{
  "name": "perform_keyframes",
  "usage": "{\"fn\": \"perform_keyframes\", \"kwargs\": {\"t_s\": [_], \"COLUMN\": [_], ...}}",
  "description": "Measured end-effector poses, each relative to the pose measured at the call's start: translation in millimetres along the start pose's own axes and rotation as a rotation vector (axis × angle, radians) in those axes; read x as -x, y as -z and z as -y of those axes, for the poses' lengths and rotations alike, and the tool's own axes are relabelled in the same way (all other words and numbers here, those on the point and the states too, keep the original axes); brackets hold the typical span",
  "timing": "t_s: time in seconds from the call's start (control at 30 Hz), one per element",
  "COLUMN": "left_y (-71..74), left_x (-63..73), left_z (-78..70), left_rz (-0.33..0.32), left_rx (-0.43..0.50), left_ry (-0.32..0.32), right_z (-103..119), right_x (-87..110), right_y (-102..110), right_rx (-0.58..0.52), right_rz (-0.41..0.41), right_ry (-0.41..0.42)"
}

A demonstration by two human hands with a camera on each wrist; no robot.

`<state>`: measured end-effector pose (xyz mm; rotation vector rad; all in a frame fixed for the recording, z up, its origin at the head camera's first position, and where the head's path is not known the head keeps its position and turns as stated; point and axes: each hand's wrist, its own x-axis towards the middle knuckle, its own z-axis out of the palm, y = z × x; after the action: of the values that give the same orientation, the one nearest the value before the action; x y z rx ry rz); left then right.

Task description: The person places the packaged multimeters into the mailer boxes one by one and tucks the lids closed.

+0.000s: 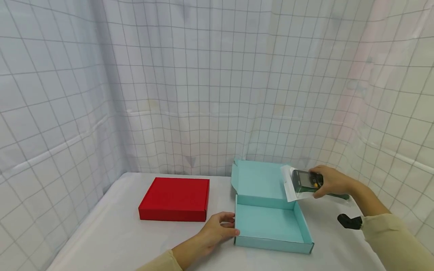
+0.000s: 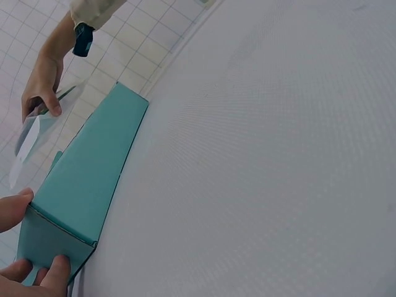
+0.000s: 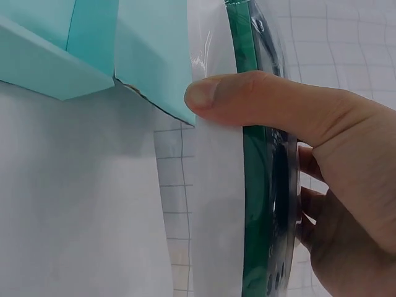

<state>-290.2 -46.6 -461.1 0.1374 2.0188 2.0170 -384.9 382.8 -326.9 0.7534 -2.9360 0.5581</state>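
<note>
A shallow light-blue cardboard box (image 1: pixel 271 222) stands with its lid (image 1: pixel 259 178) tipped back, and its tray shows bare inside. My left hand (image 1: pixel 217 230) holds the box at its front left corner; in the left wrist view the thumb (image 2: pixel 15 207) is at the upper edge and the fingers lie against the side wall. Above the right side of the lid, my right hand (image 1: pixel 330 181) grips a green and black multimeter (image 1: pixel 305 180) in clear plastic packaging with a white backing. The right wrist view shows the thumb (image 3: pixel 241 99) across the white side, other fingers behind.
A closed red box (image 1: pixel 176 197) lies on the white-covered table (image 1: pixel 112 226), left of the light-blue one. White gridded curtains (image 1: pixel 210 94) hang behind and on both sides. A black strap-like piece (image 1: pixel 349 222) sticks out at the right sleeve.
</note>
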Motion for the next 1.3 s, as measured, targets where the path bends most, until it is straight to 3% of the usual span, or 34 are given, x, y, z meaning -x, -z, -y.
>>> {"fn": "perform_keyframes", "kwargs": {"t_s": [0.7, 0.97, 1.3], "left_y": [-0.3, -0.3, -0.7], "left_x": [1.1, 3.2, 2.8], "left_z": [-0.4, -1.2, -2.1], "left_rz": [0.011, 0.007, 0.003], "left_rx": [0.03, 0.023, 0.016], "left_ry": [-0.006, 0.001, 0.005], "right_z": [55, 71, 90], "right_x": [-12.0, -14.2, -17.4], "right_y": [-38, -54, -73], "right_rx": [0.074, 0.033, 0.081], "right_rz": [0.042, 0.12, 0.133], "right_ry": [0.168, 0.203, 0.227]}}
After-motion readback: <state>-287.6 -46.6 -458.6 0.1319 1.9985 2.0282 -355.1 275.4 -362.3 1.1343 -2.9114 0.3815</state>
